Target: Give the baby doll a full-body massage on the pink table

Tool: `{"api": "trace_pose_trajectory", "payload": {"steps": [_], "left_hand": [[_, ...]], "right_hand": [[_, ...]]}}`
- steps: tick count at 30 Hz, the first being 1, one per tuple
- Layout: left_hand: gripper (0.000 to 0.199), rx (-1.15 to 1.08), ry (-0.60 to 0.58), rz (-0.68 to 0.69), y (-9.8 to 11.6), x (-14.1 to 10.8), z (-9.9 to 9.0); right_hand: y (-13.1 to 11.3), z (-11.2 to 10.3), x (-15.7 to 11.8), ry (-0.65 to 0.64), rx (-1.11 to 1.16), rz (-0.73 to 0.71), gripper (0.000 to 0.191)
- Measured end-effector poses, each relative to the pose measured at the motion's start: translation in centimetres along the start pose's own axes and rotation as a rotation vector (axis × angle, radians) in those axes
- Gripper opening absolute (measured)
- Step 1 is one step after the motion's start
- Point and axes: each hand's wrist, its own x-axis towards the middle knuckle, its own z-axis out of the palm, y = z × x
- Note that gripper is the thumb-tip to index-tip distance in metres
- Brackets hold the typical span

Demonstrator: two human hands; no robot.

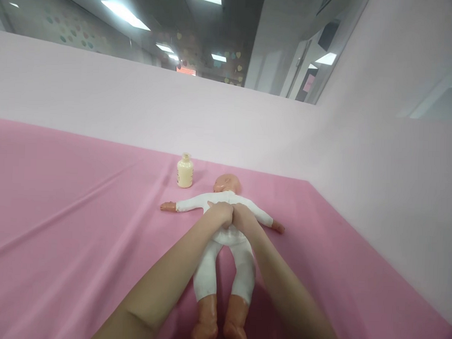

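Observation:
A baby doll [229, 239] in a white suit lies stretched out on the pink sheet, its head away from me and its arms spread wide. Both my hands rest side by side on the middle of its torso, touching each other. My left hand [222, 214] lies on the left half, with a fingertip sticking out to the left. Beside it, my right hand [242, 215] presses on the right half; its fingers are hidden from me. To the left of the doll's head stands a cream-coloured bottle [185, 173] with a pump-like top.
The pink sheet [80, 209] covers the surface and has long creases on the left. A white wall [120, 106] rises behind it, and another wall [389, 170] closes off the right side. Above the back wall, a window [216, 35] shows ceiling lights and heart-shaped decorations.

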Motion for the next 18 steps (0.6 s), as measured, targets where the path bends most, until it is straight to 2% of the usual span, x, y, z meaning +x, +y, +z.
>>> {"api": "trace_pose_trajectory", "payload": {"steps": [6, 8, 12, 15, 18], "left_hand": [[0.027, -0.135, 0.221, 0.041, -1.5, 2.1, 1.1], [0.032, -0.168, 0.278, 0.076, -2.2, 2.2, 1.5], [0.055, -0.223, 0.381, 0.097, -2.9, 2.1, 2.0], [0.051, -0.241, 0.410, 0.055, -2.4, 2.3, 2.3], [0.043, -0.254, 0.436, 0.016, -1.7, 2.4, 2.6]], "right_hand": [[-0.4, 0.1, 0.0, -0.013, -0.085, 0.055, 0.032], [-0.4, 0.3, 0.1, -0.012, -0.095, 0.063, 0.033], [0.0, 1.4, 0.8, 0.077, -0.068, 0.114, 0.038], [1.0, 2.5, 1.5, 0.123, -0.008, 0.159, 0.046], [1.9, 3.2, 2.1, 0.115, 0.013, 0.167, 0.046]]}}
